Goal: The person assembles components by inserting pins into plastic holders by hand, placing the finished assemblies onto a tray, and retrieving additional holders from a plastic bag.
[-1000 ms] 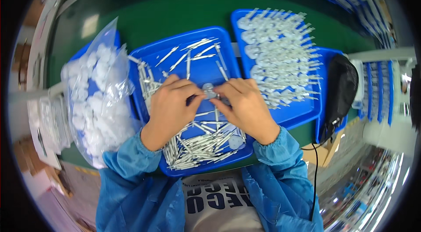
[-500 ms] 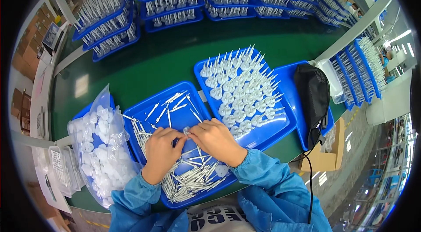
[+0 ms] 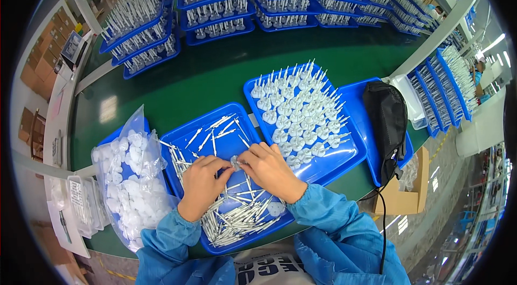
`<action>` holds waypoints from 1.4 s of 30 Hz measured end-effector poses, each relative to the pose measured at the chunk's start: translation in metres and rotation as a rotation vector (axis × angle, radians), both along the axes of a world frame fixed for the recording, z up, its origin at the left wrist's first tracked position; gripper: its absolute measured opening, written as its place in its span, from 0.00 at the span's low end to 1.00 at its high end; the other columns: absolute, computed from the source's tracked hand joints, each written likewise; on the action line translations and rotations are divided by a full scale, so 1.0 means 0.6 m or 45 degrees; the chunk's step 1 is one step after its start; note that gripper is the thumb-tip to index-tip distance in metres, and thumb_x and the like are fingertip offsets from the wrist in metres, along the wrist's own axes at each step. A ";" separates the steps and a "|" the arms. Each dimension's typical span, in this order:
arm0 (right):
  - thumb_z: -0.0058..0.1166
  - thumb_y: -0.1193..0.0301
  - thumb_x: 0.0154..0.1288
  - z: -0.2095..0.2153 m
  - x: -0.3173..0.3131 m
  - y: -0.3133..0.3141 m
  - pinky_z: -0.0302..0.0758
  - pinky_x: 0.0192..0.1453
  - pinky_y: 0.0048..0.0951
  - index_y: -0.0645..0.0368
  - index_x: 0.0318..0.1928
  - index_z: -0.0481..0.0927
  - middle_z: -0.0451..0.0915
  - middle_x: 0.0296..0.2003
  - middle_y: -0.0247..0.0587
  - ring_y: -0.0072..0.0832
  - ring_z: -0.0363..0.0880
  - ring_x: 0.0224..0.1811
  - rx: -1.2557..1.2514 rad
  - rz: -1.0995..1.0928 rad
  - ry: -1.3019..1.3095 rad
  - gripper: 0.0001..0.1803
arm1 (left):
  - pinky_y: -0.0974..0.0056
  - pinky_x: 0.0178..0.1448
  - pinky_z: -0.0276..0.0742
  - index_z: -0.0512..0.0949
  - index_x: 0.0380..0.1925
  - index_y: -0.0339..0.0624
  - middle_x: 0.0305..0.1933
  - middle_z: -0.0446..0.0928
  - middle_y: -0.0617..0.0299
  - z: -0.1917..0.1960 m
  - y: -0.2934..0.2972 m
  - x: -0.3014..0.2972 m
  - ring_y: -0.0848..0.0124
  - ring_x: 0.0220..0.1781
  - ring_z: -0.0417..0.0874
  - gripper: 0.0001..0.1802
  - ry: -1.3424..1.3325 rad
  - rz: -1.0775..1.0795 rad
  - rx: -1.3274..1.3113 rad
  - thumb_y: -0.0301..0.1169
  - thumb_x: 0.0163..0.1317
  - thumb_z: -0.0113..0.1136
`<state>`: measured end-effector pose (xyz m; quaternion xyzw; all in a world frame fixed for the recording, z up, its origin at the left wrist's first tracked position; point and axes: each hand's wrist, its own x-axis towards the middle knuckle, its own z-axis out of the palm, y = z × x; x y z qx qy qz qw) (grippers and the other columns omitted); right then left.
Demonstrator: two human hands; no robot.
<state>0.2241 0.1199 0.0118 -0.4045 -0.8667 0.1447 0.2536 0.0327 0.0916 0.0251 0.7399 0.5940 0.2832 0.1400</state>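
My left grip (image 3: 203, 184) and my right grip (image 3: 269, 172) are close together, thumbs and fingertips clamped on one small clear piece (image 3: 235, 163), located between them. Its finer details are too small to tell. Directly below both grips is a blue tray (image 3: 229, 146). A loose pile of white sticks (image 3: 239, 226) lies in this tray on the near side of the grips; further sticks lie beyond and to the left. A white disc (image 3: 276, 208) lies near the pile, below my right wrist. To the left of my left grip, well apart, is a clear bag (image 3: 129, 188) of white discs. Beyond and to the right of my right grip, a second tray (image 3: 344, 158) carries rows of disc-and-stick units (image 3: 299, 113). Farther right is a black pouch (image 3: 385, 118). The trays rest on a green table (image 3: 204, 75)
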 end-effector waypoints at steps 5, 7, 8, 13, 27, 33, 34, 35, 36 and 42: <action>0.54 0.78 0.59 -0.002 0.017 -0.001 0.63 0.46 0.38 0.61 0.55 0.75 0.74 0.41 0.41 0.37 0.72 0.44 -0.021 0.107 0.029 0.21 | 0.63 0.36 0.76 0.83 0.30 0.44 0.31 0.80 0.64 0.003 0.002 -0.013 0.66 0.32 0.80 0.16 0.018 -0.027 -0.047 0.38 0.44 0.78; 0.56 0.75 0.60 0.000 0.019 -0.004 0.63 0.46 0.38 0.61 0.56 0.76 0.73 0.41 0.41 0.36 0.72 0.44 -0.038 0.141 0.034 0.21 | 0.62 0.38 0.76 0.81 0.33 0.45 0.31 0.77 0.64 0.001 0.003 -0.015 0.65 0.36 0.80 0.21 0.090 -0.055 -0.030 0.40 0.41 0.79; 0.59 0.73 0.59 -0.002 0.016 -0.005 0.62 0.47 0.37 0.59 0.56 0.77 0.73 0.42 0.39 0.35 0.72 0.45 -0.048 0.119 0.003 0.22 | 0.61 0.38 0.76 0.80 0.34 0.45 0.31 0.77 0.64 0.003 0.004 -0.015 0.64 0.37 0.79 0.22 0.109 -0.075 -0.039 0.41 0.42 0.79; 0.64 0.67 0.56 0.000 0.004 -0.017 0.60 0.46 0.37 0.54 0.51 0.80 0.72 0.41 0.36 0.35 0.70 0.45 -0.058 0.075 -0.027 0.20 | 0.60 0.38 0.76 0.79 0.36 0.45 0.29 0.75 0.63 0.010 -0.001 -0.022 0.63 0.36 0.78 0.23 0.200 -0.207 0.010 0.42 0.43 0.78; 0.66 0.77 0.53 0.080 0.103 -0.073 0.76 0.43 0.36 0.61 0.45 0.79 0.75 0.40 0.46 0.41 0.78 0.40 -0.147 -0.029 0.542 0.17 | 0.67 0.40 0.79 0.82 0.48 0.40 0.41 0.84 0.55 0.058 -0.032 0.034 0.63 0.39 0.85 0.22 -0.421 -0.404 0.030 0.24 0.50 0.73; 0.66 0.78 0.56 0.091 0.239 -0.101 0.71 0.38 0.25 0.61 0.44 0.82 0.78 0.35 0.39 0.25 0.74 0.34 -0.340 -0.402 0.424 0.14 | 0.65 0.37 0.81 0.84 0.39 0.37 0.37 0.85 0.54 0.068 -0.032 0.058 0.63 0.36 0.87 0.15 -0.362 -0.726 0.074 0.22 0.49 0.73; 0.66 0.78 0.56 0.087 0.258 -0.098 0.71 0.39 0.24 0.62 0.44 0.83 0.78 0.34 0.38 0.24 0.73 0.34 -0.370 -0.437 0.385 0.13 | 0.65 0.36 0.81 0.85 0.38 0.37 0.36 0.85 0.54 0.067 -0.029 0.061 0.64 0.35 0.86 0.13 -0.384 -0.731 0.060 0.22 0.50 0.72; 0.66 0.77 0.57 0.083 0.275 -0.093 0.70 0.39 0.24 0.62 0.43 0.83 0.77 0.33 0.38 0.24 0.72 0.34 -0.399 -0.470 0.347 0.12 | 0.65 0.36 0.81 0.85 0.38 0.37 0.36 0.85 0.54 0.063 -0.028 0.062 0.64 0.35 0.86 0.13 -0.390 -0.735 0.052 0.22 0.50 0.72; 0.64 0.77 0.58 0.080 0.291 -0.084 0.71 0.41 0.26 0.64 0.43 0.83 0.79 0.34 0.39 0.27 0.74 0.35 -0.439 -0.485 0.291 0.11 | 0.66 0.36 0.81 0.85 0.38 0.37 0.36 0.85 0.54 0.059 -0.022 0.064 0.64 0.35 0.86 0.13 -0.388 -0.748 0.048 0.22 0.51 0.72; 0.60 0.77 0.61 0.056 0.328 -0.068 0.73 0.44 0.33 0.63 0.46 0.82 0.81 0.36 0.46 0.38 0.78 0.38 -0.326 -0.552 0.070 0.12 | 0.70 0.29 0.77 0.85 0.36 0.40 0.34 0.85 0.58 0.045 -0.004 0.056 0.68 0.30 0.85 0.08 -0.355 -0.709 0.085 0.24 0.55 0.69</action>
